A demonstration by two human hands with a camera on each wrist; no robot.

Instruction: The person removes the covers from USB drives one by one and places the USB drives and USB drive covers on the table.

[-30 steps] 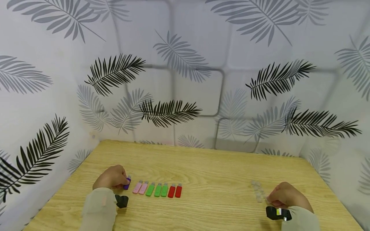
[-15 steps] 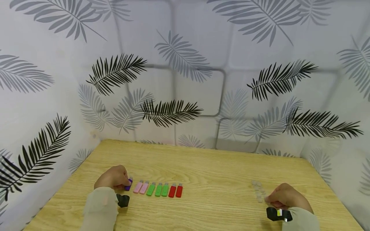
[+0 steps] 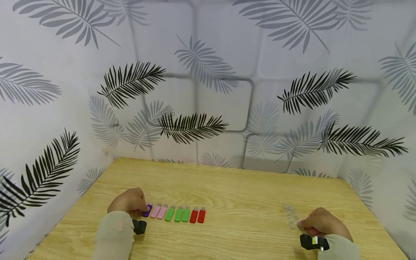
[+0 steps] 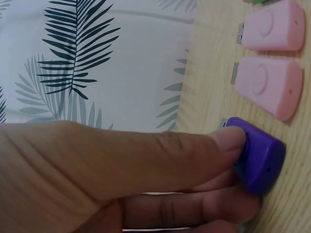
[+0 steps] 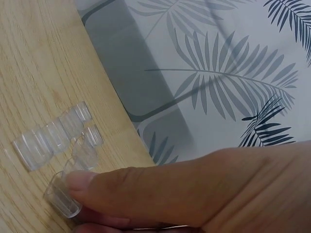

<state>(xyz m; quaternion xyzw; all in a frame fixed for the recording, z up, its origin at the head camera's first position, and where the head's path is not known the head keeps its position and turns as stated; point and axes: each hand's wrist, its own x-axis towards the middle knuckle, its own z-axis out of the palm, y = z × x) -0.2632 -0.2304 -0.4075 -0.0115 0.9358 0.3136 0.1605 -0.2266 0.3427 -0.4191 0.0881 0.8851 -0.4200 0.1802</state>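
Observation:
My left hand point(image 3: 128, 201) pinches a purple USB stick point(image 4: 265, 158) between thumb and fingers, low over the table. Its metal plug points away from me. Just to its right lie two pink USB sticks point(image 4: 272, 87), then three green sticks point(image 3: 178, 214) and two red sticks point(image 3: 197, 216), roughly in one row. At the right, my right hand point(image 3: 321, 221) pinches a clear plastic cap point(image 5: 62, 198) at the near end of a small cluster of similar clear caps point(image 5: 36, 148). The thumb partly covers that cap.
The wooden table point(image 3: 240, 202) spreads between the two hands. Behind it stands a pale backdrop point(image 3: 221, 104) with a leaf print, continuing along both sides. A black wrist camera point(image 3: 139, 226) sits on the left wrist, another camera point(image 3: 312, 242) on the right.
The left hand has slid slightly right and nearer, bringing the purple USB stick close beside the pink ones. The right hand has shifted slightly left with the clear cap, towards the cluster.

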